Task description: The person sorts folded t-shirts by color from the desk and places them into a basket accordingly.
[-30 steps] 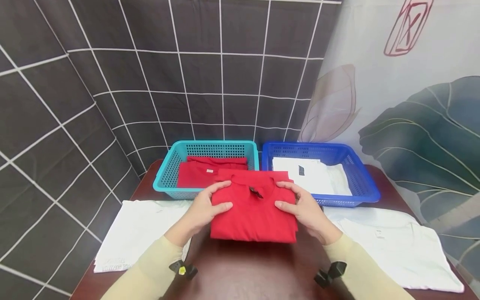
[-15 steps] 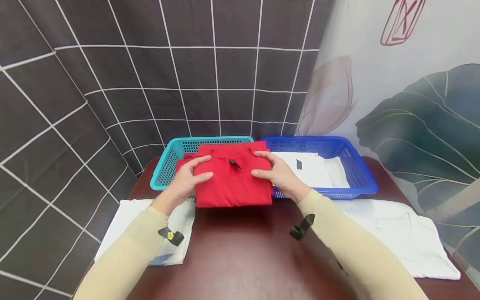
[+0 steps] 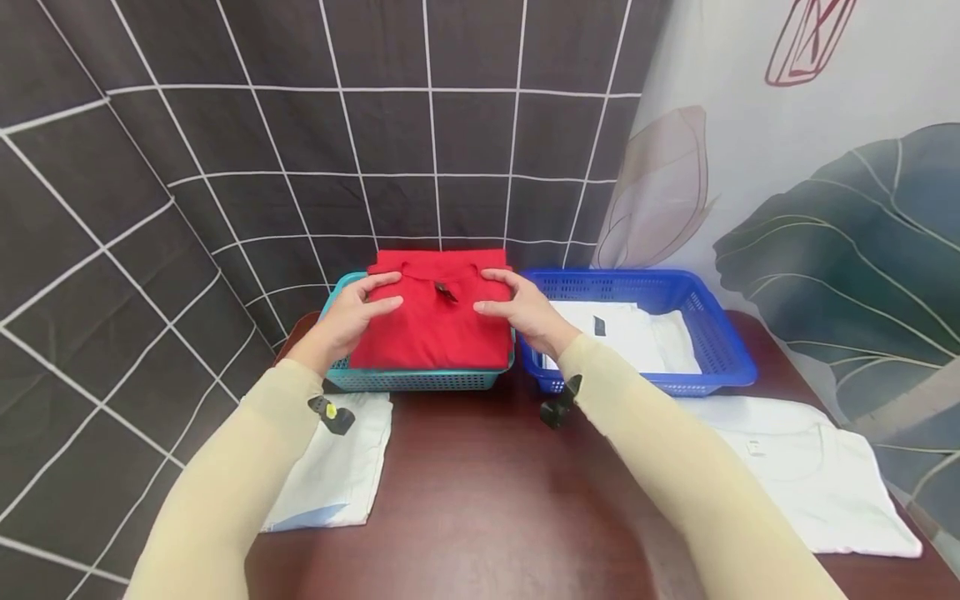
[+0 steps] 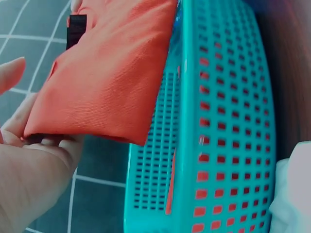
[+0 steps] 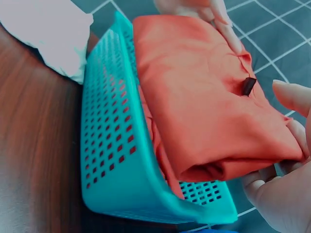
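A folded red T-shirt [image 3: 435, 333] with a dark neck label [image 3: 446, 292] is held level over the teal basket [image 3: 420, 382]. My left hand [image 3: 347, 319] grips its left side and my right hand [image 3: 531, 315] its right side. Both wrist views show fingers bent beneath the folded edges; each thumb stands above, at the shirt's side. The T-shirt is above the rim, and through the gap under it more red cloth [image 5: 158, 145] shows inside the basket. Most of the basket's inside is hidden by the T-shirt.
Beside the teal basket stands a blue basket [image 3: 705, 388] holding folded white shirts [image 3: 626, 337]. White garments lie on the brown table [image 3: 465, 492]: a folded one [image 3: 337, 467] at left, another [image 3: 810, 483] at right. A dark gridded curtain [image 3: 390, 133] hangs close behind.
Both hands have carried the folded red T-shirt forward and to the left, from over the table in front of the baskets to over the teal basket. The grip looks the same.
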A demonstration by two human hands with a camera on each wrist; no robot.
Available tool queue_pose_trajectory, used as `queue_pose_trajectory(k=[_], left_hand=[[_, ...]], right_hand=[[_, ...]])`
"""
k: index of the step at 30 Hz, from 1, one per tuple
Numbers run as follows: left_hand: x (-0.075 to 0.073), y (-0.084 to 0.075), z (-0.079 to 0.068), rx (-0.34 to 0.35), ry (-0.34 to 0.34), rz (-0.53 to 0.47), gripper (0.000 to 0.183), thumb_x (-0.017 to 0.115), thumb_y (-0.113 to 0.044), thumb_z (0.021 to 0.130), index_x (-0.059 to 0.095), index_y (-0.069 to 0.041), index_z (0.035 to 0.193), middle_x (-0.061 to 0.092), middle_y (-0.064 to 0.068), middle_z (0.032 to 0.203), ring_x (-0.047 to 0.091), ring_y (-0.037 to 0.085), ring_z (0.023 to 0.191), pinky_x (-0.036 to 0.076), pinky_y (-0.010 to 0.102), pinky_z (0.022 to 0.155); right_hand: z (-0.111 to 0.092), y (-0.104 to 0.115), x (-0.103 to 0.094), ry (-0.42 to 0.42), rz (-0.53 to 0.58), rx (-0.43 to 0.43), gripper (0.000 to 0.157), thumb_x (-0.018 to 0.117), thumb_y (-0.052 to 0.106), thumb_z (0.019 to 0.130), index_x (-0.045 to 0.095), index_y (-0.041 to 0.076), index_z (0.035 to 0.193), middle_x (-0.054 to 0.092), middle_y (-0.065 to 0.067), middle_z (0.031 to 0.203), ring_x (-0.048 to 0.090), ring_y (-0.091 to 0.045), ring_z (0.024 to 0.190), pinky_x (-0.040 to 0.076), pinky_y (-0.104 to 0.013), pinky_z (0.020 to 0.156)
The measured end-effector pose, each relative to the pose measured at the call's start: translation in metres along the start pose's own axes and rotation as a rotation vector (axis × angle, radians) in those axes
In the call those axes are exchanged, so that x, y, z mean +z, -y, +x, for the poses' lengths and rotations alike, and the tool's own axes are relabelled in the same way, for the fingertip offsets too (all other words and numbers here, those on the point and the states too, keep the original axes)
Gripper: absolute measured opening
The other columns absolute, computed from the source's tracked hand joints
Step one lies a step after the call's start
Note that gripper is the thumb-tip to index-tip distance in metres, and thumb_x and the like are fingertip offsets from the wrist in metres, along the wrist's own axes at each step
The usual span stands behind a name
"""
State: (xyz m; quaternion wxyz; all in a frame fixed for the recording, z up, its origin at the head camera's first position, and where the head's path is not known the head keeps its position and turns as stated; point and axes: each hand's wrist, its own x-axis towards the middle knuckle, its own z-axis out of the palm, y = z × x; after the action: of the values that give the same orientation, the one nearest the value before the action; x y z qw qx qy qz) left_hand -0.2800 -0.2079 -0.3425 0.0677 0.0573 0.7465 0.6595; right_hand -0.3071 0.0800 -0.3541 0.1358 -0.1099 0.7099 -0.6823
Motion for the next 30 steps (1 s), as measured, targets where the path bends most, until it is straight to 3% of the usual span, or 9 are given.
queue_pose_trajectory(k=[5,11,15,20,30], left_hand=[[-0.008,0.004,0.01,0.017,-0.027,0.034,0.058,0.066,-0.022,0.091,0.045,-0.014,0.144,0.035,0.009,0.146,0.04,0.024,0.124,0.051,0.027,0.086],[-0.014,0.015,0.017,-0.013,-0.061,0.032,0.056,0.067,-0.023,0.091,0.048,-0.017,0.142,0.037,0.007,0.143,0.044,0.023,0.121,0.051,0.03,0.088],[-0.016,0.025,0.016,-0.029,-0.061,0.0,0.056,0.066,-0.023,0.092,0.046,-0.017,0.143,0.039,0.007,0.142,0.047,0.026,0.119,0.049,0.038,0.094],[-0.018,0.04,0.015,-0.026,-0.058,0.019,0.057,0.066,-0.025,0.092,0.045,-0.015,0.144,0.036,0.007,0.145,0.039,0.027,0.126,0.043,0.044,0.102],[-0.023,0.055,0.016,-0.055,-0.073,0.087,0.059,0.068,-0.024,0.09,0.046,-0.016,0.143,0.035,0.007,0.146,0.032,0.028,0.133,0.044,0.045,0.1]], right_hand=[[0.013,0.004,0.006,-0.018,-0.048,-0.001,0.066,0.08,0.018,0.078,0.051,0.024,0.137,0.043,-0.005,0.137,0.044,-0.025,0.122,0.053,-0.039,0.087],[0.022,0.0,0.017,-0.008,-0.013,0.028,0.067,0.079,0.016,0.078,0.049,0.023,0.138,0.041,-0.005,0.139,0.043,-0.025,0.122,0.05,-0.04,0.091],[0.025,-0.009,0.023,0.014,0.016,0.062,0.07,0.08,0.016,0.078,0.048,0.024,0.139,0.043,-0.005,0.136,0.047,-0.027,0.12,0.051,-0.044,0.09],[0.03,-0.025,0.029,-0.002,0.0,0.097,0.069,0.08,0.017,0.077,0.049,0.025,0.137,0.045,-0.004,0.133,0.046,-0.025,0.119,0.053,-0.042,0.087],[0.034,-0.037,0.036,-0.001,-0.028,0.157,0.071,0.081,0.018,0.076,0.047,0.025,0.138,0.043,-0.004,0.135,0.04,-0.026,0.124,0.053,-0.043,0.086]])
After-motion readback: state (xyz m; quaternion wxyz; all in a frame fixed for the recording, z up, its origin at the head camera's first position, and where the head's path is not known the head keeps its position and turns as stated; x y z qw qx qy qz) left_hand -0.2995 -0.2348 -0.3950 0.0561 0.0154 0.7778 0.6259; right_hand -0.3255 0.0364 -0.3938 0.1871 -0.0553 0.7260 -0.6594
